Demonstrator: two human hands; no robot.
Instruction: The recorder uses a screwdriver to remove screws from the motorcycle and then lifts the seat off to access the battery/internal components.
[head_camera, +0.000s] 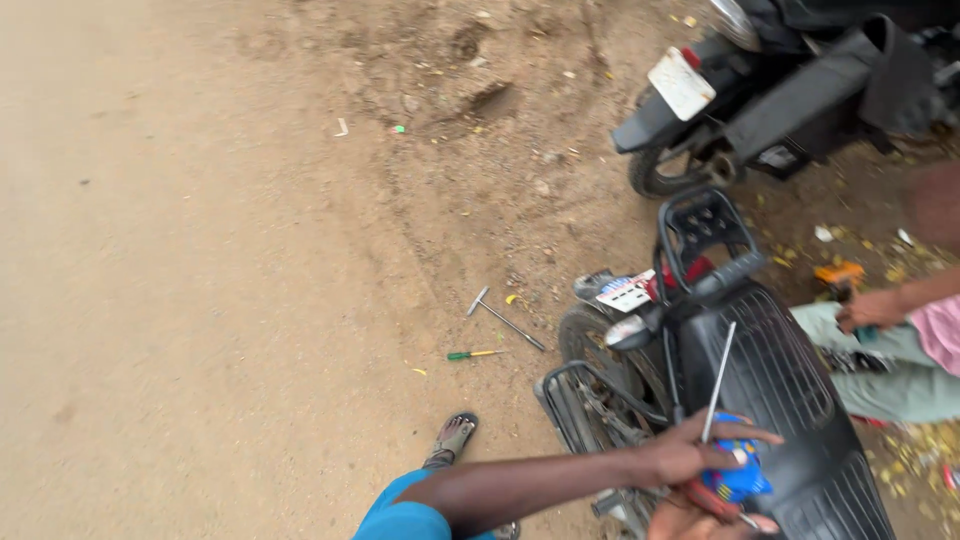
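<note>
Screwdriver in left hand, shaft pointing up, slightly right.

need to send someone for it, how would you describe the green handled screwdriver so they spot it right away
Start at the rear wheel of the nearer motorcycle and look left onto the bare dirt. Two tools lie there: the screwdriver is the lower, shorter one, green-handled with a yellowish shaft, unlike the grey T-handled wrench above it.

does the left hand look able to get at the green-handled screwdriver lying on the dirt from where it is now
Probably not without stooping. The left hand is up on the black motorcycle seat, holding a thin metal rod against a blue object. The green-handled screwdriver lies on open dirt, unobstructed but well off.
</note>
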